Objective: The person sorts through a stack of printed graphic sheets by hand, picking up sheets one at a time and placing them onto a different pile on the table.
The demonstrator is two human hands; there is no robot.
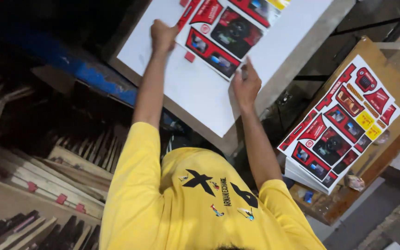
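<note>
Here a white, smooth tabletop (195,92) stands in a dim workshop, with rough wooden slats (47,176) lying on the floor to the left. On it lies a glossy printed sheet (228,28) of red and black die-cut panels. The left hand (163,34) is clenched on the sheet's left edge; the right hand (246,83) presses its lower corner, gripping a thin tool too small to identify. A stack of similar flat sheets (343,120) rests on brown board at right.
</note>
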